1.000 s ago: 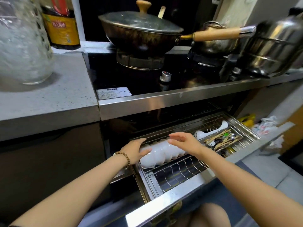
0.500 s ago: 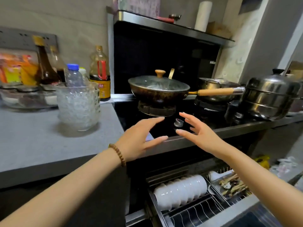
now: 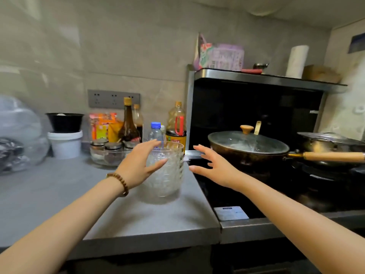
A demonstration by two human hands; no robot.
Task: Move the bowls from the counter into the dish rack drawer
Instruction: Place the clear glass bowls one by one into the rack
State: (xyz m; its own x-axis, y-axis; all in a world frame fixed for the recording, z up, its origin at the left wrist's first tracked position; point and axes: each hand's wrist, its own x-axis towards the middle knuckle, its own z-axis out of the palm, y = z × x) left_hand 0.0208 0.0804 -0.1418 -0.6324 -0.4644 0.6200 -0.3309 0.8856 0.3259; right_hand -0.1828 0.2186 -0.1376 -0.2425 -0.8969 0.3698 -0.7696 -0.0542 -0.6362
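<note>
A stack of clear patterned glass bowls (image 3: 167, 175) stands on the grey counter (image 3: 59, 198) near its right edge. My left hand (image 3: 138, 165), with a bead bracelet on the wrist, is spread open against the stack's left side. My right hand (image 3: 215, 167) is open with fingers apart, a short way to the right of the stack, over the black stove top. Neither hand holds anything. The dish rack drawer is out of view below the frame.
A lidded wok (image 3: 248, 147) with a wooden handle sits on the stove (image 3: 233, 194) right of my hands. Behind the stack stand bottles (image 3: 129, 123), a water bottle (image 3: 156, 133), a glass dish of jars (image 3: 110, 153) and a white tub (image 3: 65, 143).
Both hands rose from the white bowls in the drawer to counter height. My view lifted from the drawer to the counter, and the hands now flank the glass bowl stack.
</note>
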